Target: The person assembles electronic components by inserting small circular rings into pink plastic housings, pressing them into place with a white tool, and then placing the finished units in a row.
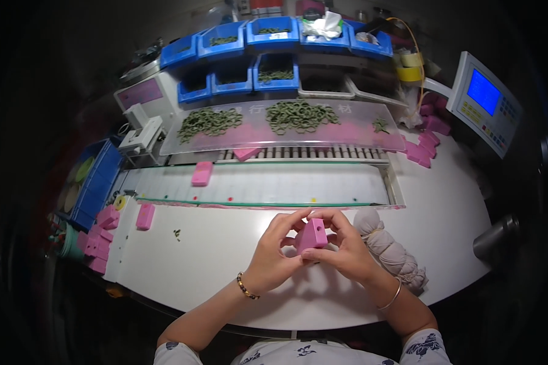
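Observation:
Between both hands, just above the white table [182,267], is a small pink box [313,234] with a round dark hole in its end. My left hand [278,248] curls around its left side, thumb below and fingers above. From the other side my right hand [345,246] closes on the same box, its thumb along the lower edge. Whatever lies on the box's far side is hidden by my fingers. Beside my right wrist rests a bundle of pale cloth [393,249], tied in the middle.
A white conveyor belt [274,182] crosses beyond my hands, carrying a pink box [202,174]. Above it, a translucent tray [256,143] holds piles of green rings [298,115]. Blue bins [222,39] stand behind. A screen panel [484,97] is at right; more pink boxes [95,241] sit at left.

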### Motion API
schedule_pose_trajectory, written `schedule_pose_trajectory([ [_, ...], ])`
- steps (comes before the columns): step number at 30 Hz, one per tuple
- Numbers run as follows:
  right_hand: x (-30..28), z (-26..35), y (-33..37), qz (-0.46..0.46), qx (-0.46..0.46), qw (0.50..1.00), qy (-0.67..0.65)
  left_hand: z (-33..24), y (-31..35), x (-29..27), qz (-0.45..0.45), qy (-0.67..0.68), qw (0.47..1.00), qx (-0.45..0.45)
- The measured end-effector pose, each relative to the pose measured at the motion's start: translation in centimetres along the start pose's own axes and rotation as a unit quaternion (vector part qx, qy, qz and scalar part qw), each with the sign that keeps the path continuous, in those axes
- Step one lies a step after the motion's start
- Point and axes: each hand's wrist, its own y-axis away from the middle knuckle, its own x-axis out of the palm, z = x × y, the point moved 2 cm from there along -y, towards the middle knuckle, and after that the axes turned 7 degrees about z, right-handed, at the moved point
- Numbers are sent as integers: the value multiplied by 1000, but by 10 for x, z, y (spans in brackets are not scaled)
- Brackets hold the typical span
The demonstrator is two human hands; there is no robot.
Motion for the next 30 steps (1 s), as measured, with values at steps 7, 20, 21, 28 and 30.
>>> schedule_pose_trajectory([
  [7,-33,16,-2,25,-75,989,127,-4,-33,2,167,93,981,-20],
  [20,-31,0,-5,-128,-19,973,-190,15,-29,17,-10,263,958,112],
  [21,-31,-2,-5,-119,-13,976,-182,9,-26,20,-1,167,978,126],
  [28,-26,2,1,13,38,993,-107,11,-19,31,33,474,878,-53],
  [30,-24,0,-1,67,-37,994,77,12,-17,27,85,481,861,-140],
])
